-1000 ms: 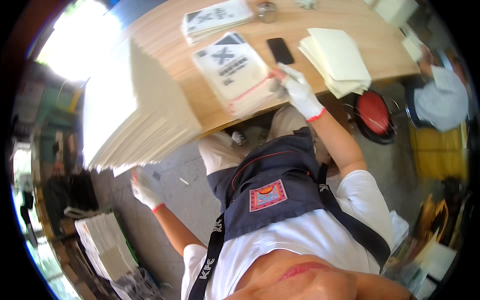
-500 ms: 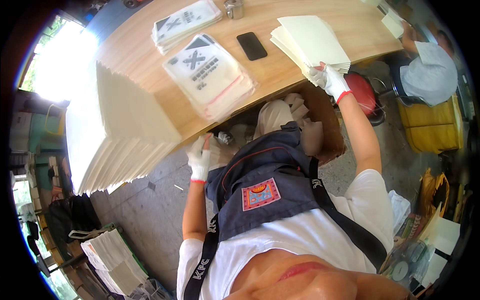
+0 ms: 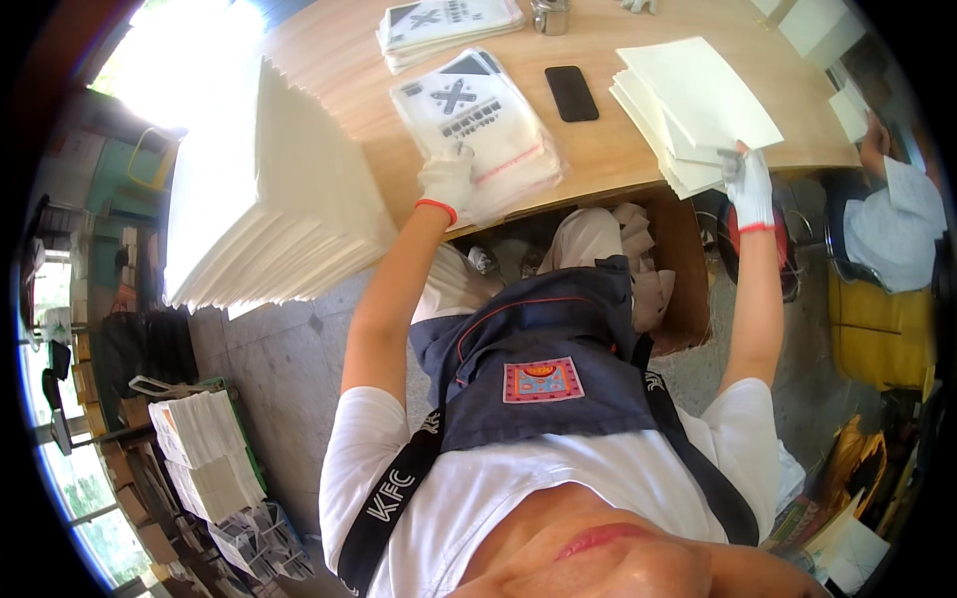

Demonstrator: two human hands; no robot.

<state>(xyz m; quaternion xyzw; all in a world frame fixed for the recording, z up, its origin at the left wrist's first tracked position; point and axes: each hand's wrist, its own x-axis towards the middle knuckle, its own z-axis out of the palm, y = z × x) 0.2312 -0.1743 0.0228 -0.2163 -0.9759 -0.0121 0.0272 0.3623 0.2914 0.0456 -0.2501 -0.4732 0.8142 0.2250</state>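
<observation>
My left hand, in a white glove, rests on the near edge of a stack of clear printed bags lying on the wooden table. My right hand, also gloved, pinches the near corner of the top cream sheet of a stack of cream paper sheets at the table's right. A black phone lies between the two stacks.
A tall fanned pile of white sheets overhangs the table's left end. A second stack of printed bags and a metal cup sit at the far edge. Another person sits at right. Paper bundles stand on the floor.
My left hand rose from below the table to the printed bag stack. My right hand stays at the cream sheets and now grips a sheet's corner.
</observation>
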